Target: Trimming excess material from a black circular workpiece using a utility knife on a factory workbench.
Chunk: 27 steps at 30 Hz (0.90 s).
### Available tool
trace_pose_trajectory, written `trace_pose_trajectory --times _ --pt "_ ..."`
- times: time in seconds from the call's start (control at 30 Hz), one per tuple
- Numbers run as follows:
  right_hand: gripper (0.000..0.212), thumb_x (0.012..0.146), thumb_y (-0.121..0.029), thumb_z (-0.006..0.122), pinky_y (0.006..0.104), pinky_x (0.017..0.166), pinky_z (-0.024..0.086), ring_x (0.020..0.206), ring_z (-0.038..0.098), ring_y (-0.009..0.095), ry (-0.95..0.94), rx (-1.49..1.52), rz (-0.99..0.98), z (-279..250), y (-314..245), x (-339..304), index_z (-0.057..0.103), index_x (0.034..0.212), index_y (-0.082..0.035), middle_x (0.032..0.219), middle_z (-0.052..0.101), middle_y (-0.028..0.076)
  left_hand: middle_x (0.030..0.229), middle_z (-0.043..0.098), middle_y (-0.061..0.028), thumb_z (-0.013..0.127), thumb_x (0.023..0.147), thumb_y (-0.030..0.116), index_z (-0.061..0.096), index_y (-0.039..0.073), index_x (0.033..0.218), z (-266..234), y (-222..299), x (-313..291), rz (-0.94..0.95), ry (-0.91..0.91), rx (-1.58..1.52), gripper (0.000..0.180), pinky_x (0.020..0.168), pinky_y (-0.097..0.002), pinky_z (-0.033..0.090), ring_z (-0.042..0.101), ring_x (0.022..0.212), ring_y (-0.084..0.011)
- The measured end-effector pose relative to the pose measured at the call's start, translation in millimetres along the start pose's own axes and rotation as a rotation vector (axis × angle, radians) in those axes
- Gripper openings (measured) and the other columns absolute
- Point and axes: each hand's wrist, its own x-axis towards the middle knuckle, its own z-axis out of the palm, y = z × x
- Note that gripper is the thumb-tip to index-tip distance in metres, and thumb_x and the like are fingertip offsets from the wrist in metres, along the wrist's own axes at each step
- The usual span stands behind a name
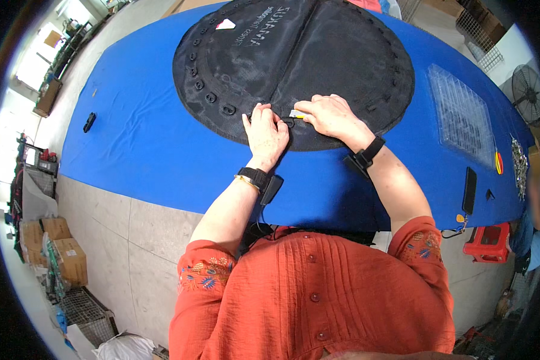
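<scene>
A round black mesh trampoline mat (342,66) lies flat on the blue cloth, with black loops along its rim and a seam across its middle. At its near edge, the fingers of my left hand (266,133) press down beside a black loop (289,122). My right hand (332,117) pinches a small grey-and-yellow tool (298,114) just above that loop. My fingers partly cover the tool, so its exact kind does not show. On the mat's far left part lies a small white-and-red piece (225,24).
The blue cloth (144,162) covers a wide table. On its right lie a clear plastic tray (462,114), an orange-and-yellow ring (498,162), a black phone-like slab (470,191) and a pile of metal bits (519,168). A small black object (89,122) sits left; a red stool (487,242) stands below.
</scene>
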Motion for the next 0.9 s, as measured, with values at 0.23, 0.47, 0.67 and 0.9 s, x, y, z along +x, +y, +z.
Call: trace_pose_trajectory --times 0.23,0.47,0.67,0.9 --pt "0.032 0.1 -0.04 0.067 0.0509 0.092 0.056 0.106 0.072 0.037 0.052 0.152 0.083 9 9 -2 0.072 0.129 -0.027 0.106 0.074 0.014 0.144 0.063 -0.0139 0.067 0.091 0.016 0.064 0.009 0.099 -2 4 0 -0.011 -0.01 0.0 0.011 0.129 -0.0651 0.02 0.046 0.152 -0.0327" --pt "0.041 0.098 -0.057 0.062 0.0489 0.092 0.057 0.106 0.072 0.036 0.06 0.307 0.106 4 13 0 0.078 0.122 -0.027 0.106 0.076 0.014 0.144 0.064 -0.0149 0.066 0.092 0.017 0.064 0.008 0.099 -6 6 1 -0.013 -0.018 -0.003 0.011 0.129 -0.0654 0.02 0.047 0.152 -0.0332" --pt "0.038 0.096 -0.052 0.065 0.0486 0.09 0.057 0.105 0.072 0.036 0.049 0.244 0.121 8 14 2 0.079 0.12 -0.026 0.106 0.076 0.013 0.143 0.064 -0.0147 0.066 0.091 0.017 0.064 0.009 0.099 -1 2 1 -0.007 0.016 0.0 0.011 0.129 -0.0654 0.021 0.048 0.151 -0.0331" --pt "0.034 0.094 -0.046 0.068 0.0499 0.089 0.057 0.104 0.072 0.036 0.04 0.184 0.094 12 17 -4 0.078 0.12 -0.026 0.106 0.075 0.014 0.139 0.064 -0.015 0.067 0.09 0.016 0.063 0.007 0.098 -2 5 2 0.025 0.019 0.013 0.014 0.125 -0.0699 0.025 0.049 0.148 -0.0335"
